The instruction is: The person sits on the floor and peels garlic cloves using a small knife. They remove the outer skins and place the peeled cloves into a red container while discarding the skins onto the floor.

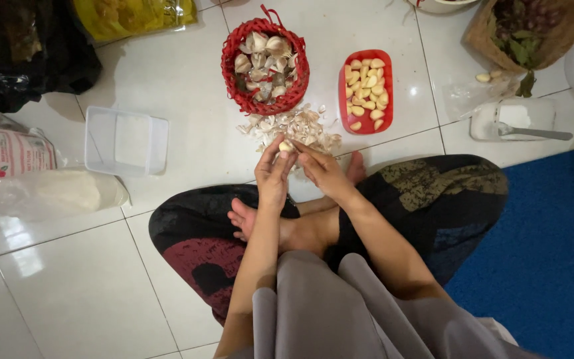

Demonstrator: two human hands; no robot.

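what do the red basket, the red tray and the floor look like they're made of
Red basket: looks like plastic mesh, openwork with visible holes, matte. Red tray: probably smooth moulded plastic, with rounded corners and a uniform colour. Floor: glazed white tile, likely ceramic, with grout lines and shiny reflections.

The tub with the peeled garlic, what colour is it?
Red tub, seen in the head view.

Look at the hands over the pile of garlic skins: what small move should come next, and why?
Probably strip the last skin off the garlic clove and let it drop on the skin pile. Both the left hand and right hand pinch the clove above that pile, and the red tray beside it holds only bare peeled cloves.
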